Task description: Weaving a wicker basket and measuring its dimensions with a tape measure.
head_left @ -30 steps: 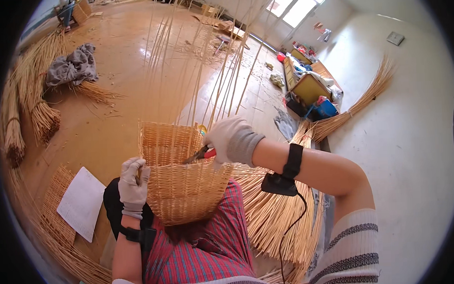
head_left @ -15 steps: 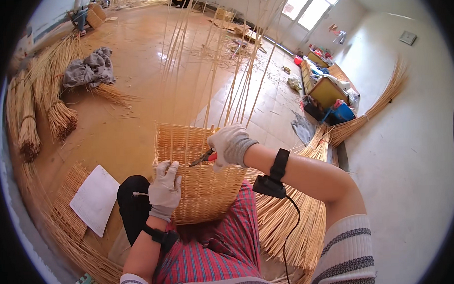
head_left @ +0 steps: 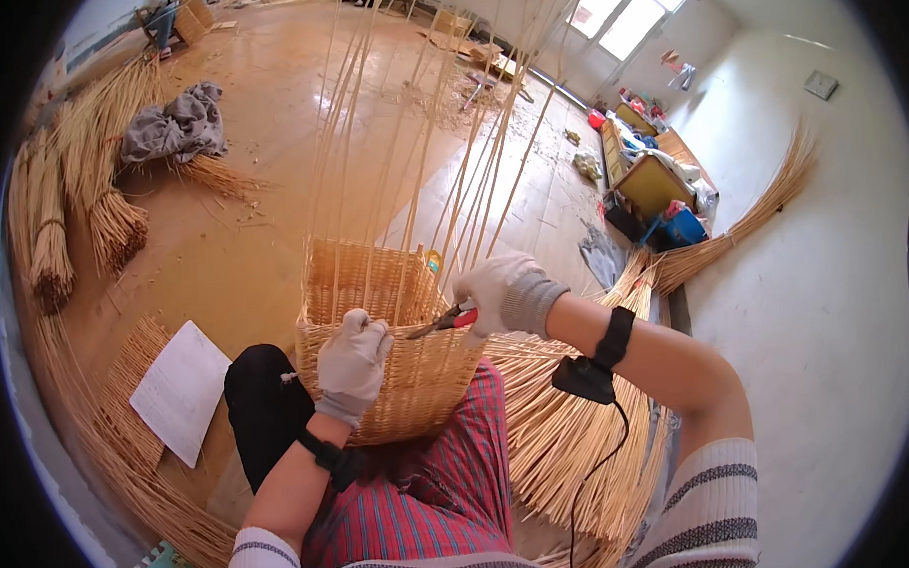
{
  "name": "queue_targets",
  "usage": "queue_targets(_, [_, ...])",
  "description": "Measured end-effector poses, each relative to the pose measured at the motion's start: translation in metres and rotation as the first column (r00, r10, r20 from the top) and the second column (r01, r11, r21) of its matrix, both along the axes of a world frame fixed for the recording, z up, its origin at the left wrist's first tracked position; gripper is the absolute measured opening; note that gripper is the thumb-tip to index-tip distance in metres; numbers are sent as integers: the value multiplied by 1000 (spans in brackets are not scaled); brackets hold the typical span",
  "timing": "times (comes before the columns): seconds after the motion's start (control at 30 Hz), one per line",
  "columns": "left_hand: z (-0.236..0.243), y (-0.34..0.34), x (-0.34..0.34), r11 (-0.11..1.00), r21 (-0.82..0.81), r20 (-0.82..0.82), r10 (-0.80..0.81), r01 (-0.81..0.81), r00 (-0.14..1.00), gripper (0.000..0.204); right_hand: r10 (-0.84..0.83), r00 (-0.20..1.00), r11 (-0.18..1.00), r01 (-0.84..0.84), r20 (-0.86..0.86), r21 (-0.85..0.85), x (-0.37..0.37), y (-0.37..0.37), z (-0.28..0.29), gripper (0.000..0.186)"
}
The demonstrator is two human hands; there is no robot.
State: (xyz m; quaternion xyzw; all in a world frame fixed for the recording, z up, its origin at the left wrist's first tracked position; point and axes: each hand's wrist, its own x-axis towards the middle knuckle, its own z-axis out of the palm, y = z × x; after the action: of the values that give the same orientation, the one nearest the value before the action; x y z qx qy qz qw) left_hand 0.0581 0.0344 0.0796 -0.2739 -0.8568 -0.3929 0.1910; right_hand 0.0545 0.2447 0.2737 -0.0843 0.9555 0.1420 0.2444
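Note:
A wicker basket (head_left: 413, 381) rests in my lap, its long pale stakes (head_left: 486, 173) standing up above the weave. My left hand (head_left: 353, 368), in a white glove, is closed at the basket's near rim; its fingertips are partly hidden. In my gloved right hand (head_left: 505, 292) is a pair of red-handled pliers (head_left: 438, 326). The dark jaws point left at the rim, a short way right of my left fingers. Whether they bite on a cane there I cannot tell.
Loose cane (head_left: 575, 430) lies to my right, and a tied bundle (head_left: 762, 208) leans on the wall. More bundles (head_left: 117, 226) and a grey cloth (head_left: 176, 123) lie at left. A white sheet (head_left: 181, 394) rests on a woven panel. Cluttered boxes (head_left: 656, 182) stand far right.
Both hands have shifted right along the basket rim, the right one carrying the pliers. My left fingers have curled in more tightly. The view has moved slightly.

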Motion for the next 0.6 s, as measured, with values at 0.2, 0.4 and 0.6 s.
queue_targets(0.2, [8,-26,-29,961,56,-172,277,-271,945,11,-147,989,989,147,-26,-24,4,8,-19,58])
queue_targets(0.4, [-44,-100,-59,622,542,389,410,-565,825,10,-128,991,992,128,36,10,-10,3,-36,60])
queue_targets(0.6, [-93,-137,-67,69,701,713,-60,-710,698,12,-6,998,1000,5,-58,-18,4,4,-24,57])
